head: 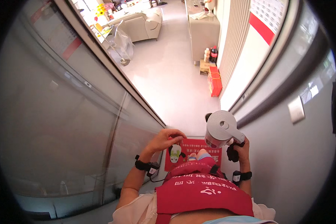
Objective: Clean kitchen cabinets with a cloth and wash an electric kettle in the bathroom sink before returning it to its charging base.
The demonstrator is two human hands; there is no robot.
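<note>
My right hand [243, 151] grips the handle of a lidded jug [221, 126] on the right of the doorway. Its round lid is pale grey with ringed ridges and a small hole at the centre. Below the lid a bit of the printed or see-through body shows. A black bunched item [233, 153] hangs at the same hand; what it is cannot be made out. My left hand [168, 138] is raised on the other side, fingers loosely bent, with nothing visible in it. Beneath it lies a red doormat [193, 144] with a panda picture and writing.
Sliding glass door panels [72, 117] stand at my left; a grey wall [271, 156] with a switch plate [296, 109] rises at my right. Ahead, a red box [214, 81], a carton [206, 67] and bottles [213, 53] line the right side. A sofa [140, 26] stands farther off.
</note>
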